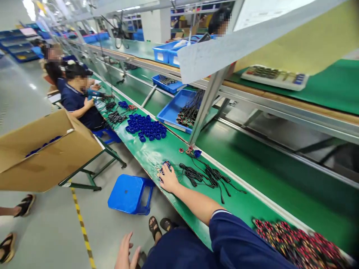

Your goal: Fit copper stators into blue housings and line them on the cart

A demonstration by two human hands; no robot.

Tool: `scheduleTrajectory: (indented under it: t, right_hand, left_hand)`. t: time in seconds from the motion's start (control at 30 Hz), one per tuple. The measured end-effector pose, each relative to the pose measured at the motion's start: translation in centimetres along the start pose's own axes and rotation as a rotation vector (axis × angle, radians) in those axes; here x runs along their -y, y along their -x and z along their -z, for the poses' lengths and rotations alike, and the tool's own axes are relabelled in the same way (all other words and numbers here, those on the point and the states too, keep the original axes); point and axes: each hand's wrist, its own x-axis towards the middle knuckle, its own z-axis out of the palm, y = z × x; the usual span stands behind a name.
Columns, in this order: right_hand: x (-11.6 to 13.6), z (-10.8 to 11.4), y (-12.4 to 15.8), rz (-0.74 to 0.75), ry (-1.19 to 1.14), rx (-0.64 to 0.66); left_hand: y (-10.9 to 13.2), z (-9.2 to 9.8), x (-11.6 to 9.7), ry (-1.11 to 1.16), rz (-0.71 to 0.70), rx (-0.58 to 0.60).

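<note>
My right hand [168,179] reaches out over the green bench, its fingers curled over a small cluster of dark blue housings [167,163] with metallic-looking parts in them. The fingers hide most of the cluster. Thin leads run from it to black cable bundles [192,174] lying to its right. Beyond the cables are a few small red-and-copper wound coils [181,150] and a single blue housing [198,153]. Low in the view, my left hand [126,253] hangs off the bench with its fingers apart and nothing in it.
Many blue housings [146,127] lie farther along the bench. Red-and-black coils [303,243] are heaped at the near right. A blue stool [127,193] and a cardboard box [53,157] stand left. A co-worker [77,97] sits farther on; a metal post [206,108] rises behind the bench.
</note>
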Motion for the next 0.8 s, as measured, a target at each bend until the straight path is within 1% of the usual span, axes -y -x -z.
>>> scheduleTrajectory:
  t: [0.07,0.1,0.17,0.2,0.27,0.37,0.43,0.47,0.53,0.6,0.67,0.73,0.8]
  right_hand:
    - [-1.2,-0.2,3.4,0.140,0.017,0.020]
    - [-1.8,-0.3,5.2,0.204,0.029,0.033]
    - [-3.0,-0.4,8.8,0.281,0.046,0.066]
    - [-3.4,-0.5,10.5,0.300,0.051,0.082]
    - [-4.0,-0.9,13.9,0.310,0.061,0.107]
    - [-4.2,-1.8,18.3,0.245,0.066,0.106]
    - [-4.0,-2.7,20.8,0.189,0.047,0.095]
    - [-3.8,-3.2,21.9,0.161,0.030,0.087]
    - [-3.4,-4.0,23.7,0.099,-0.008,0.060]
    - [-3.1,-4.7,24.9,0.042,-0.036,0.018]
    - [-3.0,-5.2,25.4,0.002,-0.045,-0.027]
    - [-2.9,-5.4,25.4,-0.040,-0.030,-0.071]
    - [-3.1,-5.5,25.0,-0.093,0.002,-0.119]
  left_hand:
    - [-4.2,-0.1,-0.6,-0.045,-0.125,0.145]
    - [-6.4,-0.3,-1.3,-0.090,-0.204,0.199]
    - [-10.8,-1.1,-3.6,-0.187,-0.399,0.263]
    - [-12.9,-1.8,-5.2,-0.229,-0.513,0.281]
    - [-16.4,-3.4,-9.1,-0.308,-0.754,0.306]
    - [-20.1,-6.4,-15.3,-0.462,-1.080,0.365]
    - [-21.5,-8.7,-18.7,-0.556,-1.245,0.437]
    - [-22.0,-9.8,-19.9,-0.601,-1.306,0.481]
    - [-22.3,-12.0,-21.6,-0.698,-1.376,0.563]
    - [-22.2,-13.8,-22.3,-0.788,-1.391,0.614]
    - [-21.9,-14.8,-22.4,-0.831,-1.387,0.622]
    - [-21.7,-15.0,-22.1,-0.828,-1.384,0.603]
    - [-21.5,-14.5,-21.7,-0.808,-1.363,0.586]
